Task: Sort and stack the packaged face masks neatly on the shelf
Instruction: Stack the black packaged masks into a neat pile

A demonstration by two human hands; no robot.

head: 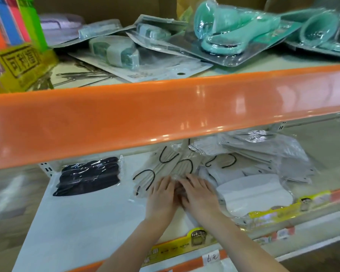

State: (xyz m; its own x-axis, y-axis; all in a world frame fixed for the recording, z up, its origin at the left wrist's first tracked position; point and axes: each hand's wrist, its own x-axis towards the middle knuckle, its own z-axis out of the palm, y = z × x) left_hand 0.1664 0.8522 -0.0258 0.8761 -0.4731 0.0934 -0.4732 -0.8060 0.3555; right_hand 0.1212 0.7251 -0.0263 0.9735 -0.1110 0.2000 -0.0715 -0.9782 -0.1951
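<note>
Under the orange shelf lip (165, 110), on the lower shelf (82, 216): left hand (162, 195) and right hand (199, 195) side by side, fingers straight, pressing flat on the pale mask packs (171, 163) with black ear loops. Best kept that way: press the air out, square the edges under both palms, then slide the bundle as one. Left of those packs, well apart, the black mask pack (88, 176), already lying alone. Right of them, touching, the white mask packs (251, 193) in a loose, slumped heap; likely to slip, so sort by colour before stacking.
</note>
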